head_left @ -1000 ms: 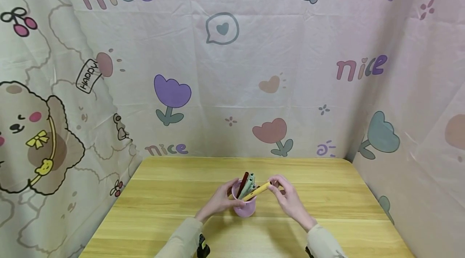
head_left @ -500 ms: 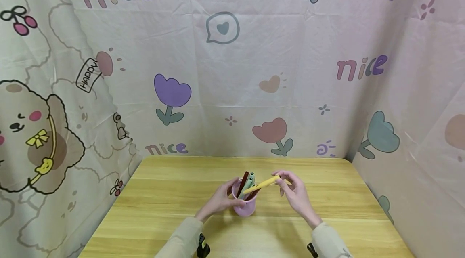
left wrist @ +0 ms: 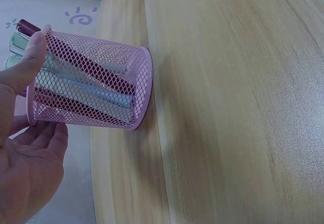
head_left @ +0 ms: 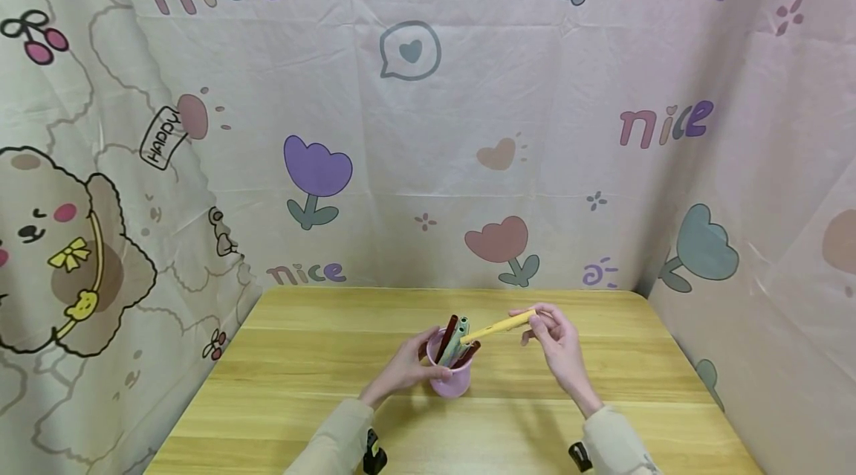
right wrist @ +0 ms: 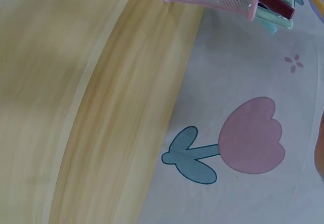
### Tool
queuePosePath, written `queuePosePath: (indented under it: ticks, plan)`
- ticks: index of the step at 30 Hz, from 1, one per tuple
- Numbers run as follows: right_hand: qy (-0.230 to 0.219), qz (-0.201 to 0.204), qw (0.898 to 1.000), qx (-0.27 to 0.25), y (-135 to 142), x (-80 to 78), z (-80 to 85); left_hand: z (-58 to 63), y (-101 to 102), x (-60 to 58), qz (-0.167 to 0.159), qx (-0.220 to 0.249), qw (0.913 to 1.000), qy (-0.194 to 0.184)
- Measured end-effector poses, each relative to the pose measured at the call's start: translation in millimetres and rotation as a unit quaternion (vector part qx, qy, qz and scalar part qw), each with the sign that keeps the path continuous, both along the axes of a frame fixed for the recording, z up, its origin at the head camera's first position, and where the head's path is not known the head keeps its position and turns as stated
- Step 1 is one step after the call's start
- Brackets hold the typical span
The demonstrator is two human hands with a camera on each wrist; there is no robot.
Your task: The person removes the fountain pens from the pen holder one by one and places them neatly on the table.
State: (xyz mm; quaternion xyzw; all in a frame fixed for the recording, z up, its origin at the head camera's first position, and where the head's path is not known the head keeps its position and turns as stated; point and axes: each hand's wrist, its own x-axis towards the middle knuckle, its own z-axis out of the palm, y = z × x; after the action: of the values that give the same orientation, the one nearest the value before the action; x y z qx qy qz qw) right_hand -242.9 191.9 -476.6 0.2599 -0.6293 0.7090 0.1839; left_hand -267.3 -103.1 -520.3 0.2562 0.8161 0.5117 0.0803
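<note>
Yellow pen [head_left: 498,326] slants leftward, right hand [head_left: 562,345] pinching 1 end.

Cup [head_left: 451,386]: painted metal mesh by the look, smooth-rimmed. Pens [left wrist: 27,28] inside it: smooth, glossy plastic. Yellow pen [head_left: 500,326], sticking out right of cup: smooth plastic. Tabletop [head_left: 628,371] under cup: wood-grain, light sheen. Sheet [head_left: 428,125] behind cup: creased cloth.

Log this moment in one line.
left grip: holds pink mesh cup near rim; right grip: pinches yellow pen, out of cup; cup: upright, dark-red pens and green pens inside
</note>
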Motion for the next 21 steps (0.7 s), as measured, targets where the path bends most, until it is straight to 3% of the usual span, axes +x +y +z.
queuePosePath:
  ticks: [5, 11, 16, 21]
  plan:
    - [-0.021, -0.030, 0.999, -0.025, 4.0, -0.9, -2.2, 0.9, -0.4, 0.5, -0.002, -0.005, 0.9999, 0.010]
    - [-0.049, -0.059, 0.997, -0.018, 7.8, -4.0, -8.2, 0.8, -1.6, 0.9, -0.003, -0.006, 0.9999, 0.013]
    - [-0.094, -0.069, 0.993, 0.018, 9.9, -4.6, -12.7, 2.0, -0.6, 1.1, 0.002, -0.003, 1.0000, 0.002]
    - [-0.162, -0.089, 0.980, 0.069, 10.5, -3.1, -13.1, 1.8, 0.5, 0.2, 0.002, 0.000, 1.0000, 0.000]
